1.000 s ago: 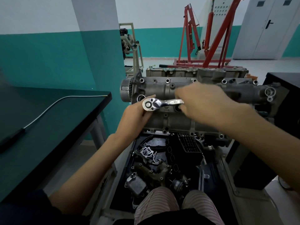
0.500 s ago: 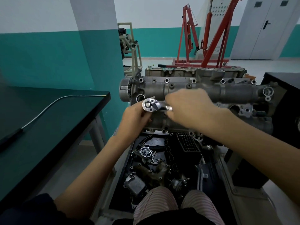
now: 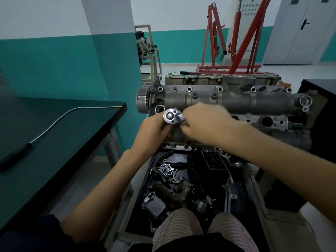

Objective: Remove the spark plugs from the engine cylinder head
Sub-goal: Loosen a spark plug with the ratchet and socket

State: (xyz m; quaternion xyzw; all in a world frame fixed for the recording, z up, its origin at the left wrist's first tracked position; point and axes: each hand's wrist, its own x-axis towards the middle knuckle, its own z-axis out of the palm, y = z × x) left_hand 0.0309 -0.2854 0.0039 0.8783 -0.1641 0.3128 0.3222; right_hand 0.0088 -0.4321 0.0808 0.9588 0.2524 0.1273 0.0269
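Note:
A grey cylinder head [image 3: 236,100] lies across the stand in front of me, with open round plug wells along its near face. A chrome ratchet wrench [image 3: 171,116] stands over the left end of the head. My left hand [image 3: 152,132] grips the tool just below the ratchet head. My right hand [image 3: 205,122] curls round the ratchet's handle, hiding nearly all of it. The socket and any spark plug under the ratchet are hidden by my hands.
A dark bench [image 3: 54,135] with a black-handled flexible tool [image 3: 16,155] stands at my left. Below the head, a tray [image 3: 138,195] holds several loose engine parts. A red engine hoist [image 3: 236,40] stands behind, and a black cabinet [image 3: 320,99] at the right.
My right hand has slid left along the ratchet handle toward its head, which now shows almost end-on. My left hand has stayed under the ratchet head.

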